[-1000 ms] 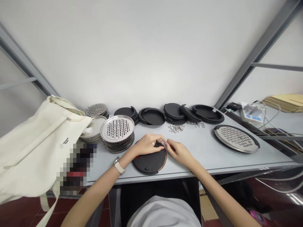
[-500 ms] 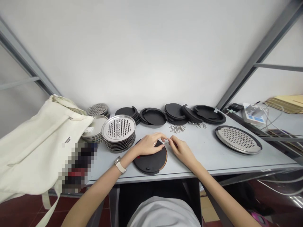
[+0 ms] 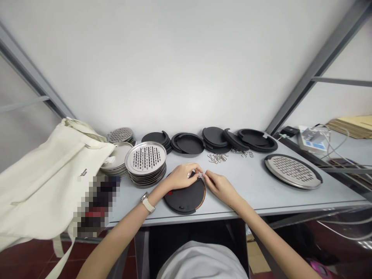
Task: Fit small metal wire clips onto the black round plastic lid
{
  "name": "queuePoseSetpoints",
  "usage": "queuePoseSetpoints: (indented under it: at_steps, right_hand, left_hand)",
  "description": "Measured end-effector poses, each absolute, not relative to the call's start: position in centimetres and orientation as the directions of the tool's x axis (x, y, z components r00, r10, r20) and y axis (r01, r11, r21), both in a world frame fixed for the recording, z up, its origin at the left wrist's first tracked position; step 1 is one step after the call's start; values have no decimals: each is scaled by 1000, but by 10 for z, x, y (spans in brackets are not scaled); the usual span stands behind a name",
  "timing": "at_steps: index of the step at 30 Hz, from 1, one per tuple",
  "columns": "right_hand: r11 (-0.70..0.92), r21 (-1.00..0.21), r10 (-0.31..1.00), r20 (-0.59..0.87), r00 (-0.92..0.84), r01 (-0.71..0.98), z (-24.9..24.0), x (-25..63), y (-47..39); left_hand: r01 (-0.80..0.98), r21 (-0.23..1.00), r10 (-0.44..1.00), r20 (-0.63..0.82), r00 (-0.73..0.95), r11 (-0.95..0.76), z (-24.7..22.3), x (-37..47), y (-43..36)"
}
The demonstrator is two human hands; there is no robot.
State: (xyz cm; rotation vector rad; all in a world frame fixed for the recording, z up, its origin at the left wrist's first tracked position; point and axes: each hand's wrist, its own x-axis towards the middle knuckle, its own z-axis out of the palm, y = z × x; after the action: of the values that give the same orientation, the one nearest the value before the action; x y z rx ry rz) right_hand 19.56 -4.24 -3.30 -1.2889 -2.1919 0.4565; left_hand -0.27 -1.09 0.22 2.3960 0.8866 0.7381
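My left hand (image 3: 182,177), with a watch (image 3: 147,202) on its wrist, arches over a round black disc (image 3: 186,199) on the table. Its thumb and forefinger curl around one end of a small thin shiny metal piece (image 3: 200,176), whose exact shape is too small to make out. At the disc's upper right rim, my right hand (image 3: 219,186) pinches that piece from the other side. An orange-brown strip (image 3: 201,200) shows along the disc's right edge. Part of the disc is hidden under my left hand.
To the left stand stacked metal grater plates (image 3: 145,159) and a cream bag (image 3: 52,182). Black round trays (image 3: 190,143) line the wall, with loose metal hooks (image 3: 217,157) before them. At the right lies a grater plate in a black holder (image 3: 292,170).
My right fingertips have shifted slightly left and down toward the disc's rim, with the thin metal piece now lower. A small gap has opened between the two hands' forefingers.
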Motion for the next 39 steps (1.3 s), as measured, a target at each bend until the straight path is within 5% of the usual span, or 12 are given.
queuePoseSetpoints:
  at_steps: [16, 31, 39]
  right_hand:
    - [557, -428, 829, 236, -507, 712, -29, 194, -45]
    - [543, -481, 837, 244, -490, 689, -26, 194, -47]
    - [547, -471, 835, 249, -490, 692, -26, 194, -47]
  left_hand:
    - [458, 576, 694, 289, 660, -677, 5, -4, -11]
    - [539, 371, 640, 251, 726, -756, 8, -4, -18]
    - [487, 474, 643, 252, 723, -733, 8, -4, -16]
